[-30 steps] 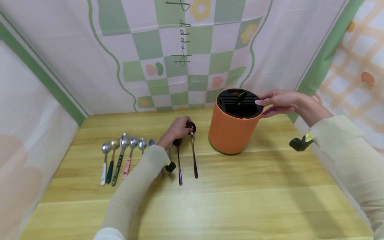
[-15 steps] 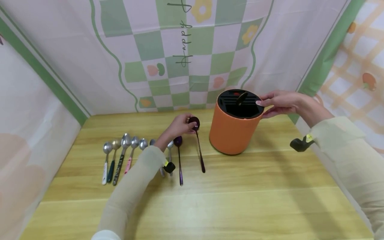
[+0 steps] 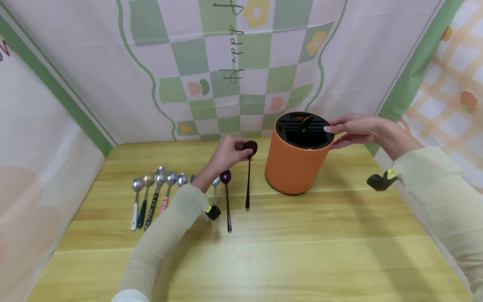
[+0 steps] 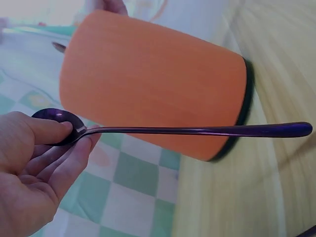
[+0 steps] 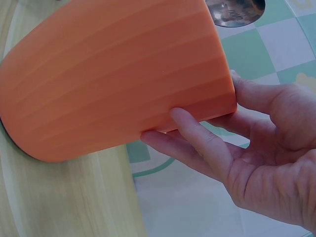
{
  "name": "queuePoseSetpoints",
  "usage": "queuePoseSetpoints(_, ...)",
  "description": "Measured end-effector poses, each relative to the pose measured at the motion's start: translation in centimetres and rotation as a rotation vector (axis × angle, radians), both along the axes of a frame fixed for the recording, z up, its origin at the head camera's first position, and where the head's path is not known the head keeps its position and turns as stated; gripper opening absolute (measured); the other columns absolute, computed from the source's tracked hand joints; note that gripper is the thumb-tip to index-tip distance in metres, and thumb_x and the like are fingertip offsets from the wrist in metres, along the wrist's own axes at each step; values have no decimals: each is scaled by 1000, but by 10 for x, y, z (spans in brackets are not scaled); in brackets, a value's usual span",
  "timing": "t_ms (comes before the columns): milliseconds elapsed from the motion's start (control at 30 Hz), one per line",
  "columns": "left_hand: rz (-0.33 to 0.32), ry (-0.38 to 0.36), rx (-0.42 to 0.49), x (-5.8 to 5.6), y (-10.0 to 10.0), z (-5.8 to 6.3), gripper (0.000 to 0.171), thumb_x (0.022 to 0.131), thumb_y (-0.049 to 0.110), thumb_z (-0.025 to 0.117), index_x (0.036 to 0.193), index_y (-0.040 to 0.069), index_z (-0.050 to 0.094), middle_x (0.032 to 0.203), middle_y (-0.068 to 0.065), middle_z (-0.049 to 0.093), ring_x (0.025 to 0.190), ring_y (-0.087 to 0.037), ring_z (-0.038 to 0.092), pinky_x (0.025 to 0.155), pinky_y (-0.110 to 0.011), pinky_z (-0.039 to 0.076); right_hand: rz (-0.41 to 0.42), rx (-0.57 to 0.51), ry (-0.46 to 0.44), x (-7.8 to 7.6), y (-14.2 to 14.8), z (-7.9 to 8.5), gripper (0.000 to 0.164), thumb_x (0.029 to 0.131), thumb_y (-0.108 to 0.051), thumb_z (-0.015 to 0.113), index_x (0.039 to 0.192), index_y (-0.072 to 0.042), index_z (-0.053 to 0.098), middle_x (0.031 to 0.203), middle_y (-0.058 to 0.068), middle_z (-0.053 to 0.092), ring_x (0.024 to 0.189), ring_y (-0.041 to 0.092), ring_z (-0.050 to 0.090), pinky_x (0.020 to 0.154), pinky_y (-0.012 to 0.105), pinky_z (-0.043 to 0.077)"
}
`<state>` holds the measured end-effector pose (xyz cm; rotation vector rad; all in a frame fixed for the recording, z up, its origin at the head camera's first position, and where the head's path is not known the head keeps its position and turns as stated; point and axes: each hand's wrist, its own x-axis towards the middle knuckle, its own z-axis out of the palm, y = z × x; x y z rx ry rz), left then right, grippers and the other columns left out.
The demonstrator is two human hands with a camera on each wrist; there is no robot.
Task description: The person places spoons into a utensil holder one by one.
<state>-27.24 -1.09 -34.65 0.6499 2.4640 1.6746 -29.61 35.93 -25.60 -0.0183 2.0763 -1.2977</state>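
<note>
My left hand [image 3: 228, 154] pinches a long dark purple spoon [image 4: 197, 131] by its bowl between thumb and fingers, the handle pointing down in the head view. Just right of it stands an orange utensil holder [image 3: 296, 167] with a black slotted top. My right hand [image 3: 356, 129] grips the holder's upper right side, thumb at the rim and fingers against the wall, as the right wrist view also shows. One spoon's bowl [image 3: 306, 123] sticks up out of the holder's top. Another purple spoon [image 3: 228, 205] lies on the table below my left hand.
Several more spoons lie in a row at the left, among them a white-handled spoon [image 3: 134, 214] and a dark green-handled spoon [image 3: 142, 212]. My left forearm hides part of the row. A checked cloth [image 3: 226, 84] hangs behind the wooden table [image 3: 286, 247].
My left hand has lifted the purple spoon off the table and moved slightly up and right, toward the holder. My right hand keeps its grip on the holder, which stays in place.
</note>
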Motion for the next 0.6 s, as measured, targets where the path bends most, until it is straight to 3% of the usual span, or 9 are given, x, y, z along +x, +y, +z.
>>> queuePoseSetpoints(167,60,191,-106,8,1,14,11,90,11,73,97,2,74,94,-13,75,85,-21,73,74,-28,61,5,-1,-1,-1,-1,0,65,107,-24,45,157,1,14,111,-7,64,101,18,70,89,32,60)
queuePoseSetpoints(433,77,283,-103,20,6,38,11,91,11,72,98,2,73,93,-12,76,80,-16,74,69,-24,60,-10,-24,-11,0,2,0,39,106,-22,47,143,-11,42,110,-5,66,101,19,71,89,33,60)
queuePoseSetpoints(600,85,364,-67,26,7,56,10,91,8,72,97,0,73,92,-13,77,78,-17,74,68,-23,60,-4,-25,-8,1,2,0,41,106,-23,47,144,-9,40,111,-5,65,101,19,70,90,33,60)
